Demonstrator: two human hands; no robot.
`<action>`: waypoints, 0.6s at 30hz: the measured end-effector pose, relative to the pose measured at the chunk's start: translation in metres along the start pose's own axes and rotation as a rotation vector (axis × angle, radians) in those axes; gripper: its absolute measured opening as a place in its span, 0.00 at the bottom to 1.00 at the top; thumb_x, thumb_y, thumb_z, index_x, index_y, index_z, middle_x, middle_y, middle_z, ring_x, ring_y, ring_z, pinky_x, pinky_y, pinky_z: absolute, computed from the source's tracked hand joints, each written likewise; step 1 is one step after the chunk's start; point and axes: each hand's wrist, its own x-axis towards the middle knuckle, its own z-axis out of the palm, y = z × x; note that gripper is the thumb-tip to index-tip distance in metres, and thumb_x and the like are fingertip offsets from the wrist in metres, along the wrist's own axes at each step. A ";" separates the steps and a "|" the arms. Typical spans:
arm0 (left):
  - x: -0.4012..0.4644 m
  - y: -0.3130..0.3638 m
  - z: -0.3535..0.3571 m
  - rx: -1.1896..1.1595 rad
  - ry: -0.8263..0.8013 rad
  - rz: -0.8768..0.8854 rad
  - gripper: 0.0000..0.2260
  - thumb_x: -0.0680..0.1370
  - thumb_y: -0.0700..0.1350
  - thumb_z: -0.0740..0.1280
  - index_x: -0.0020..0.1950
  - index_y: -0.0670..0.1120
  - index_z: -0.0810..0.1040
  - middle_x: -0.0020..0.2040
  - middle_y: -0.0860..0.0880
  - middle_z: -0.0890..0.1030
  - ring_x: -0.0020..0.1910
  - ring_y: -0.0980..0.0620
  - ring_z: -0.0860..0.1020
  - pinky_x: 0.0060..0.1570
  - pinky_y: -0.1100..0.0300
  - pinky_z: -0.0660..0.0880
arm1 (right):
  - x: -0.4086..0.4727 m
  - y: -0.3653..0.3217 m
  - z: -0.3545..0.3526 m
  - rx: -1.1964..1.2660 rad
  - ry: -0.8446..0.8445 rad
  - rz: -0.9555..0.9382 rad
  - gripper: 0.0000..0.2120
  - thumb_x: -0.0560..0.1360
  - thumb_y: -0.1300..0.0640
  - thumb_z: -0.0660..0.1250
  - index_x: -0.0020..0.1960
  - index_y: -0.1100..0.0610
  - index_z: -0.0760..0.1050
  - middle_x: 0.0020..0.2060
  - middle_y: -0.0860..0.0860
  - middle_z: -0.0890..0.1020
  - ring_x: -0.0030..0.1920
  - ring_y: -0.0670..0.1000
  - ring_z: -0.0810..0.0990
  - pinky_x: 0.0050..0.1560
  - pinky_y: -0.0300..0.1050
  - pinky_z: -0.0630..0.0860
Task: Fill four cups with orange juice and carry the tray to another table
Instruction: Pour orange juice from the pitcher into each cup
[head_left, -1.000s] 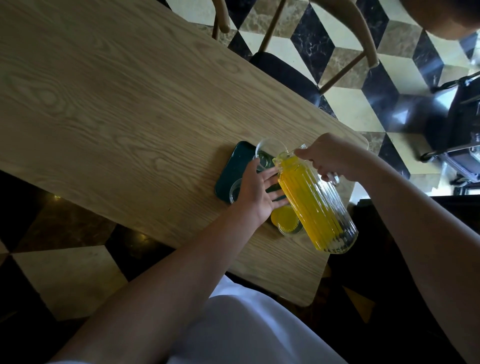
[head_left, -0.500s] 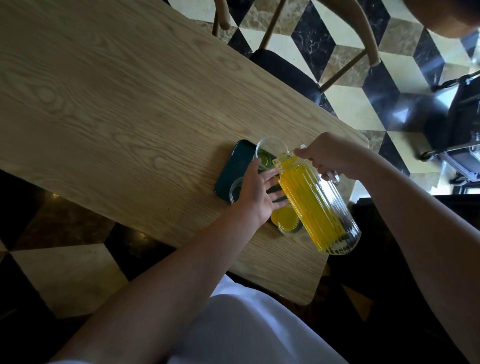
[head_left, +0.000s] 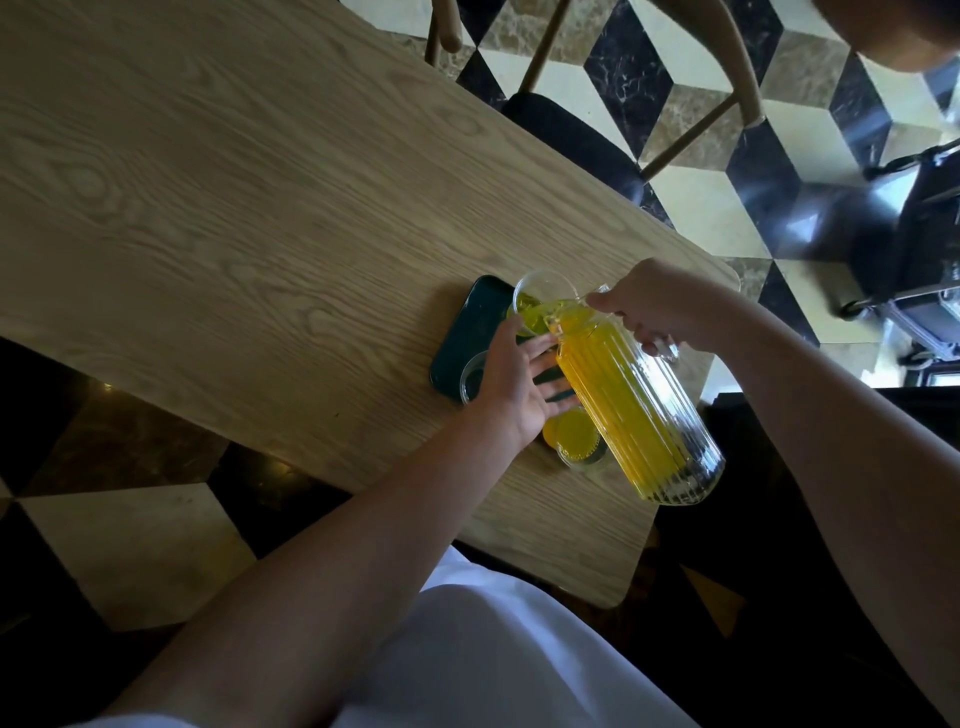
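Matt pale wood-grain surface (head_left: 218, 197), clear ribbed glass jug (head_left: 639, 415), clear glossy cups (head_left: 543, 296), smooth dark green tray (head_left: 467, 332), polished marble floor (head_left: 691, 130)

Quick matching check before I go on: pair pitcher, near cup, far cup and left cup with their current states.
Things:
1. pitcher
2. near cup
3. far cup
4. left cup

States:
A. full of juice
B. empty
C. tilted, held by the right hand
D. being filled

Pairs: 1-C, 2-A, 3-D, 4-B
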 end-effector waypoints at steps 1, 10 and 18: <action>0.000 0.000 0.000 0.000 0.001 -0.001 0.29 0.83 0.63 0.55 0.73 0.43 0.74 0.67 0.40 0.79 0.65 0.34 0.77 0.68 0.33 0.70 | 0.000 0.000 0.000 -0.006 0.001 0.001 0.21 0.78 0.48 0.69 0.34 0.61 0.72 0.24 0.54 0.73 0.16 0.49 0.69 0.22 0.36 0.65; 0.000 0.000 0.001 -0.011 -0.001 0.001 0.27 0.83 0.62 0.54 0.70 0.44 0.76 0.66 0.40 0.79 0.64 0.35 0.78 0.70 0.33 0.69 | 0.001 -0.003 -0.001 -0.007 -0.007 0.003 0.20 0.78 0.48 0.69 0.35 0.62 0.72 0.24 0.55 0.73 0.15 0.49 0.69 0.22 0.37 0.65; -0.002 -0.002 0.003 -0.020 -0.009 -0.007 0.30 0.83 0.63 0.54 0.74 0.43 0.73 0.67 0.40 0.79 0.63 0.36 0.78 0.68 0.35 0.70 | 0.006 -0.001 -0.002 -0.009 -0.012 0.022 0.21 0.78 0.48 0.69 0.34 0.61 0.70 0.23 0.54 0.72 0.16 0.50 0.68 0.23 0.38 0.65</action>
